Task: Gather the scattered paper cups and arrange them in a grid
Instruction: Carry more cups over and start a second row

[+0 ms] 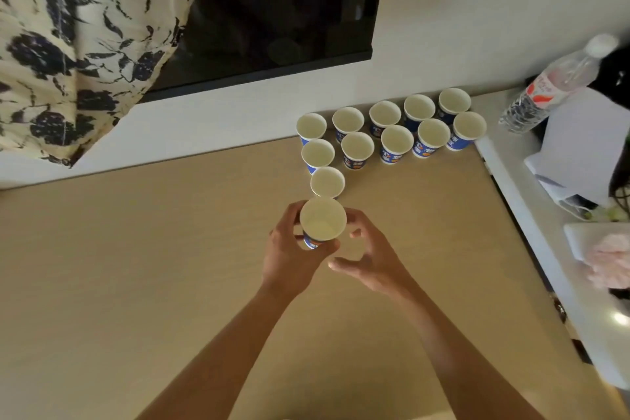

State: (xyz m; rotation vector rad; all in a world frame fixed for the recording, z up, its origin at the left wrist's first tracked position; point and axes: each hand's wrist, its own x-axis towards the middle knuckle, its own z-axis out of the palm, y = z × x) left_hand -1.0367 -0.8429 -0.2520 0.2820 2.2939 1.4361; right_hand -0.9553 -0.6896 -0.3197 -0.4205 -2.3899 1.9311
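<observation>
Two rows of five paper cups [397, 140] stand against the wall [477, 27], a lone cup [327, 182] starts a third, and the left hand [289, 254] grips the next cup [323, 223] just before it, right hand [371, 262] loosely open alongside, so the grid seems mostly built.

- Single view, worn on the person's head, facing forward and steeply down onto the counter [136, 266].
- Wide-angle: it takes in the wall [477, 10], the curtain [68, 44] and the dark screen [272, 10] at the top.
- Both forearms [221, 351] enter from the bottom edge; the left hand [289, 256], round a cup [323, 225], and the right hand [371, 266] sit near centre, close to the lens.
- The rows of cups [392, 140] lie farther off, by the wall.
</observation>
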